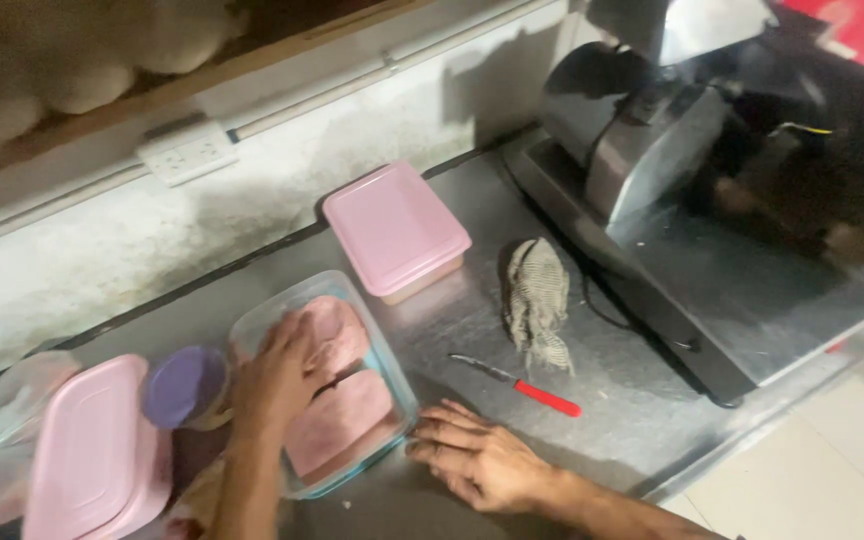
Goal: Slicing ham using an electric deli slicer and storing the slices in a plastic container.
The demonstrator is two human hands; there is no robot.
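Head view: the left hand [277,375] lies flat, fingers spread, on pink meat slices [337,415] inside a clear plastic container [392,355] on the steel worktop [472,310]; its grip is open, clamping nothing. The slices look soft, moist and probably slippery (best lifted from beneath, by the edges). The right hand [477,460] rests open on the worktop, just beside the container's near corner. A red-handled knife [522,385] lies nearby.
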